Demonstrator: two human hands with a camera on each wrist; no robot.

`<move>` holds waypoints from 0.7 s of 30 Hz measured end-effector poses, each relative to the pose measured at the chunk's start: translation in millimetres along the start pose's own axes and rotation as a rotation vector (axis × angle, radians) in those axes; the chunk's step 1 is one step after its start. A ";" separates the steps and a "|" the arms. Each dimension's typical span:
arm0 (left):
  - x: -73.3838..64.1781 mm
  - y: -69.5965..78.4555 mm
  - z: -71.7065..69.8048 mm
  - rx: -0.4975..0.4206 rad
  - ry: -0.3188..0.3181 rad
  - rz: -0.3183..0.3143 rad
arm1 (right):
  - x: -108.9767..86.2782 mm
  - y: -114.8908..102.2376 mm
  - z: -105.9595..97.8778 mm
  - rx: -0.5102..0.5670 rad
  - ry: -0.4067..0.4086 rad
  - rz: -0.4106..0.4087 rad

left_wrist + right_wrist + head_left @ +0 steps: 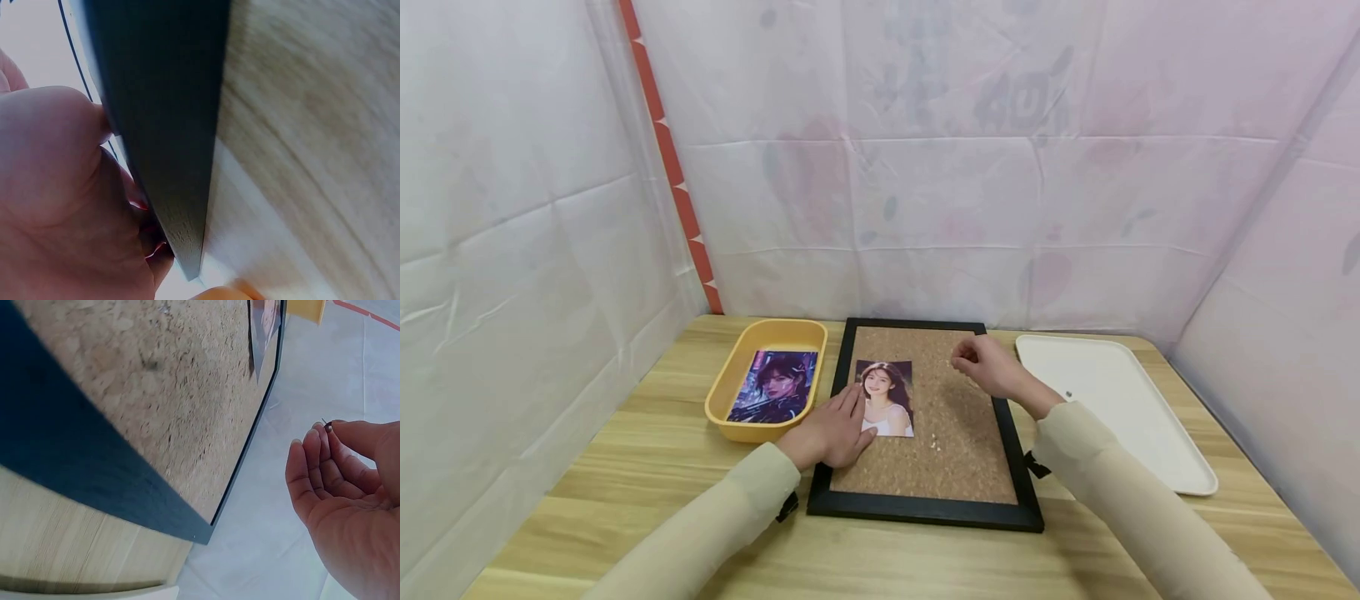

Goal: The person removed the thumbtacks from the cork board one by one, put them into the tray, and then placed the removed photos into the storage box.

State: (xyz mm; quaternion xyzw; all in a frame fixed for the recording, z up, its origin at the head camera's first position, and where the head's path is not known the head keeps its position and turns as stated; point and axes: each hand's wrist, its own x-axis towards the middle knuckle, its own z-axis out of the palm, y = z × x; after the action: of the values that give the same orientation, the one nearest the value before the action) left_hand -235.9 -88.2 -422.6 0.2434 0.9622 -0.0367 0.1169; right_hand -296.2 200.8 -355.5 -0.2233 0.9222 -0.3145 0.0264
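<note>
A photo (891, 412) of a long-haired person in a white top lies upright on the left part of a black-framed cork board (940, 467). My left hand (835, 429) rests across the board's left frame bar, its extended fingers on the photo's left edge. In the left wrist view the palm (56, 181) is beside the black frame bar (165, 125). My right hand (988, 365) is raised over the board's right side. Between its thumb and index finger it pinches a small thumbtack (328, 427), the thin point sticking out past the fingertips.
Left of the board stands a yellow tray (718, 408) holding a purple-blue illustrated picture (775, 387). On the right lies a cream tray (1150, 425) with a small dark tack (1069, 393) on it. Small white flecks (935, 442) show on the cork. Fabric walls (940, 192) surround the wooden table (625, 483).
</note>
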 end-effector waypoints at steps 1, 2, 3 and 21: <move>1.2 -0.6 0.8 0.001 -0.001 0.000 | -1.1 0.5 -1.4 -0.003 0.002 -0.001; 2.5 -1.2 1.9 -0.001 0.002 0.001 | -1.9 1.0 -2.5 -0.001 0.001 -0.001; 3.3 -1.5 2.3 -0.002 0.002 0.002 | -2.7 2.0 -3.4 -0.006 0.002 -0.001; -9.1 4.1 -10.9 -0.039 -0.021 -0.003 | -22.8 12.6 -20.4 -0.097 0.050 -0.005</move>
State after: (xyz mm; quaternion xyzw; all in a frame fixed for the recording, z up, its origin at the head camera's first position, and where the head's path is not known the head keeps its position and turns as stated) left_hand -228.5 -87.4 -409.9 0.2390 0.9618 -0.0207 0.1319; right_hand -284.5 231.1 -348.8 -0.2185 0.9363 -0.2749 -0.0081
